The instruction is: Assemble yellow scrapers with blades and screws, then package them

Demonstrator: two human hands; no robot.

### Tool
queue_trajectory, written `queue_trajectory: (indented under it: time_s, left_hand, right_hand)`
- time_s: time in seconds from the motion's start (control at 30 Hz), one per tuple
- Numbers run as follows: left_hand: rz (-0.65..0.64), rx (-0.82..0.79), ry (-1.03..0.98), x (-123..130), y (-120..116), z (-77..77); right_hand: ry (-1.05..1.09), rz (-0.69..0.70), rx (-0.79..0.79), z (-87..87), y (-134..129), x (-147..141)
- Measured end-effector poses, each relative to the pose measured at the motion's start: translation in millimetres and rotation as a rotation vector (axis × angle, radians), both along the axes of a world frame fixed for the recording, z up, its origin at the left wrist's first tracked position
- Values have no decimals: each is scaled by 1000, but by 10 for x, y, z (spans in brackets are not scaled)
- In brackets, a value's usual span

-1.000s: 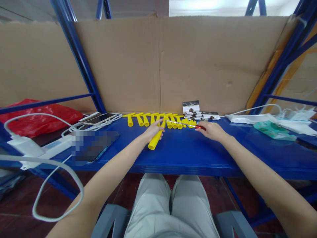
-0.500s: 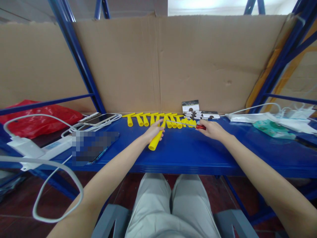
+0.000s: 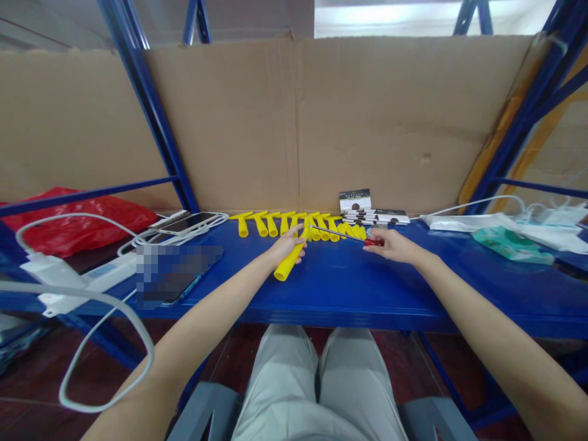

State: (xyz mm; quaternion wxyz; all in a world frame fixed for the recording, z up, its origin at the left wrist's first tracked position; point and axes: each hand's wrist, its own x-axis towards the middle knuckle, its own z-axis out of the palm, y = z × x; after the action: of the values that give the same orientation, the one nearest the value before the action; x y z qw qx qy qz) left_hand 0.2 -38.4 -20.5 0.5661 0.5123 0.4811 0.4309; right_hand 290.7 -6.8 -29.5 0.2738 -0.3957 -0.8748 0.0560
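Head view: left hand (image 3: 288,245) wrapped round yellow tube (image 3: 288,260); right hand (image 3: 392,245), knuckles up, grips red screwdriver handle (image 3: 373,242).

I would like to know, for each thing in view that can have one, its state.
left hand: closed around yellow piece
yellow piece: held, slanting, near end open
right hand: gripping screwdriver
screwdriver: held, tip at yellow piece
other yellow pieces: lined up along cardboard
red bag: crumpled
power strip: adapter plugged in
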Motion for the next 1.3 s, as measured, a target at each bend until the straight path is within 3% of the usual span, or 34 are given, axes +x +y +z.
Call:
queue_trajectory:
  time_s: [0.2, 0.67, 0.87, 1.1, 1.3]
  left_hand:
    - [-22, -2, -17, -37, 17, -3]
    - [-25, 14, 43, -55, 31, -29]
    - [-36, 28, 78, -82, 50, -43]
    - [-71, 40, 96, -100, 58, -44]
    - [-74, 48, 89, -110, 72, -63]
  right_hand:
    - [-154, -93, 38, 64, -60, -23]
    - [-134, -53, 92, 34, -51, -20]
    - [-192, -124, 74, 77, -90, -56]
    - [-59, -69, 40, 8, -34, -26]
    - [-154, -75, 81, 63, -86, -42]
